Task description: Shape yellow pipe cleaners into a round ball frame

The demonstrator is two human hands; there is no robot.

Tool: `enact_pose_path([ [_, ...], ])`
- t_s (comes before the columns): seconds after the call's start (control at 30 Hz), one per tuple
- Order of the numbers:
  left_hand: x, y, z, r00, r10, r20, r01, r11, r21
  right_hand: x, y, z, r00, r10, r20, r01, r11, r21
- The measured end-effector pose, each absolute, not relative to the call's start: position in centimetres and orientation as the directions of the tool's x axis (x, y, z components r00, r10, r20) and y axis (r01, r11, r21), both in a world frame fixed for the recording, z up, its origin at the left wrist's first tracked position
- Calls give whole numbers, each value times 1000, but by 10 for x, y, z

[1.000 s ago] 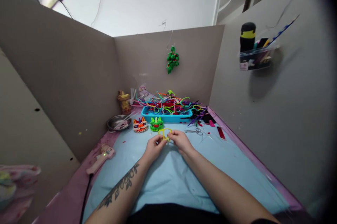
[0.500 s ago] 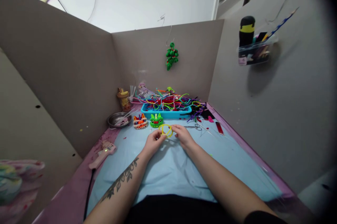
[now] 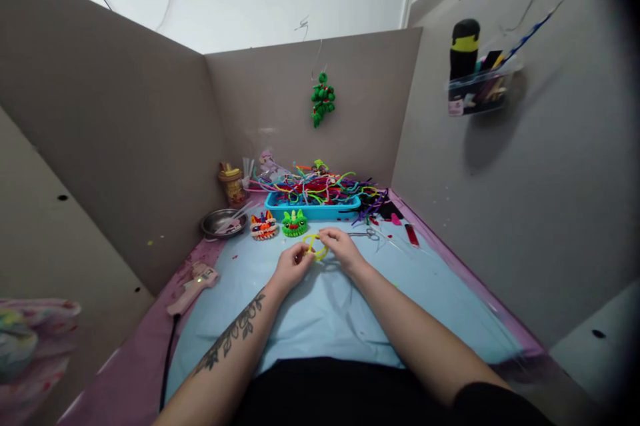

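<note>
A yellow pipe cleaner (image 3: pixel 320 255), bent into rounded loops, is held over the blue cloth. My left hand (image 3: pixel 293 265) pinches its lower left side between thumb and fingers. At its upper right side, my right hand (image 3: pixel 341 246) has closed fingers on the yellow loop; the fingertips are partly hidden. Just beyond my hands sit a green animal-face figure (image 3: pixel 295 224) and an orange and white one (image 3: pixel 263 226), both made of fuzzy pipe cleaners. A pair of scissors (image 3: pixel 371 235) lies right of my right hand.
A blue tray (image 3: pixel 313 211) heaped with coloured pipe cleaners (image 3: pixel 320 187) stands at the back. To the left are a metal bowl (image 3: pixel 223 223), a jar (image 3: pixel 233 186) and a pink glue gun (image 3: pixel 193 291) with a cord. Grey partitions (image 3: pixel 310 126) surround the table on three sides.
My right hand has shifted slightly up and left along the yellow loop, which has turned a little. My left hand keeps its pinch. The whole view has moved slightly.
</note>
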State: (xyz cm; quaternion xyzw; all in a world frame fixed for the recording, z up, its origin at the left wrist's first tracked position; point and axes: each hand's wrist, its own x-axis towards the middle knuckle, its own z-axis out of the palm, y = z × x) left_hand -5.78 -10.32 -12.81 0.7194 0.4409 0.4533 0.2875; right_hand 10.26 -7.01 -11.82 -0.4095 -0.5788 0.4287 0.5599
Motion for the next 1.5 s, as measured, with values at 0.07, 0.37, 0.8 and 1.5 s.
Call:
enact_pose_path([
  [0.07, -57, -106, -126, 229, 870, 437, 449, -493, 745, 102, -70, -119, -39, 939, 342, 38, 343, -938],
  [0.37, -53, -109, -121, 271, 829, 489, 480, -557, 678, 95, -65, -125, 1, 983, 181, -113, 180, -977],
  [0.8, -64, -92, -119, -50, 998, 48, -155, -55, 986, 96, -85, -114, 8, 836, 549, 299, 522, -799],
  [1.5, -57, -102, -113, 38, 987, 157, -75, -154, 985, 94, -74, -125, -35, 894, 446, 186, 444, -876],
])
